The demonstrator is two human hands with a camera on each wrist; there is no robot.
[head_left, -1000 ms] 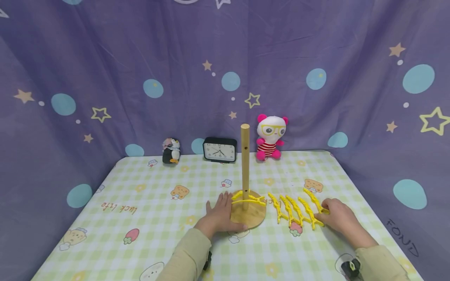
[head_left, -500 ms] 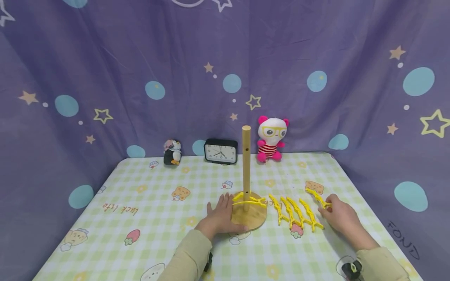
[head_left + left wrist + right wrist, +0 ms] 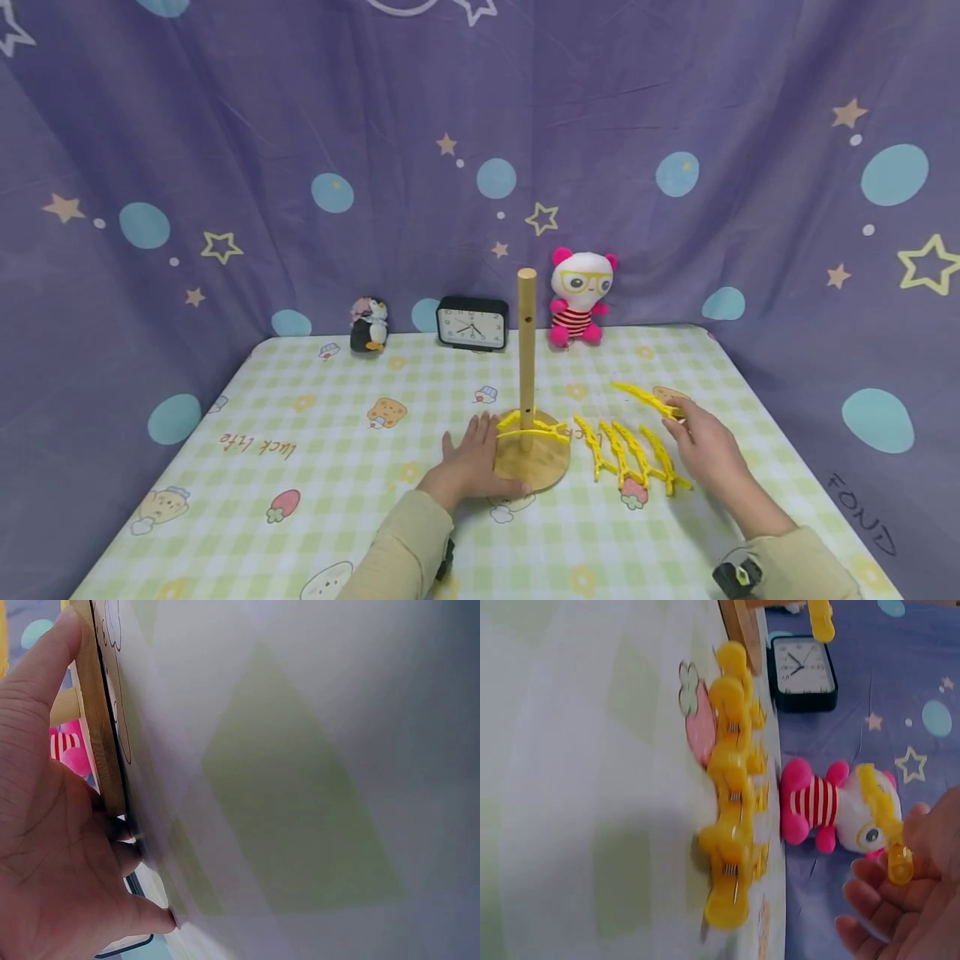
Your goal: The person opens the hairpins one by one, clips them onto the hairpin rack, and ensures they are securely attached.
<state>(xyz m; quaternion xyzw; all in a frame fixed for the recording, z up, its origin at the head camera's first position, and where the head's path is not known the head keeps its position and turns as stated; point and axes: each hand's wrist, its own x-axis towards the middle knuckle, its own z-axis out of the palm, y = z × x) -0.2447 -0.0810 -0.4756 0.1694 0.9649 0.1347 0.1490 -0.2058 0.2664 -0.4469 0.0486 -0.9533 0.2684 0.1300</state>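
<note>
A wooden stand, with an upright pole (image 3: pixel 527 350) and round base (image 3: pixel 542 467), stands mid-table in the head view. A yellow hair clip (image 3: pixel 551 429) has its two arms on either side of the lower pole. My left hand (image 3: pixel 472 462) rests against the base's left side, fingers spread and thumb along the front edge; in the left wrist view the thumb (image 3: pixel 45 656) touches the rim. My right hand (image 3: pixel 708 446) pinches another yellow hair clip (image 3: pixel 645 398) by its handle end, raised above the table. Below it, several yellow hair clips (image 3: pixel 731 787) lie in a row.
Along the back of the table stand a penguin figure (image 3: pixel 369 325), a black alarm clock (image 3: pixel 472 323) and a pink-and-white plush toy (image 3: pixel 577 296). A purple curtain (image 3: pixel 405 217) hangs behind. The checked tablecloth (image 3: pixel 360 500) covers the table.
My right hand has drawn one hair clip away from the row, lifted it, and moved it left and away from me. My left hand has stayed at the stand's base.
</note>
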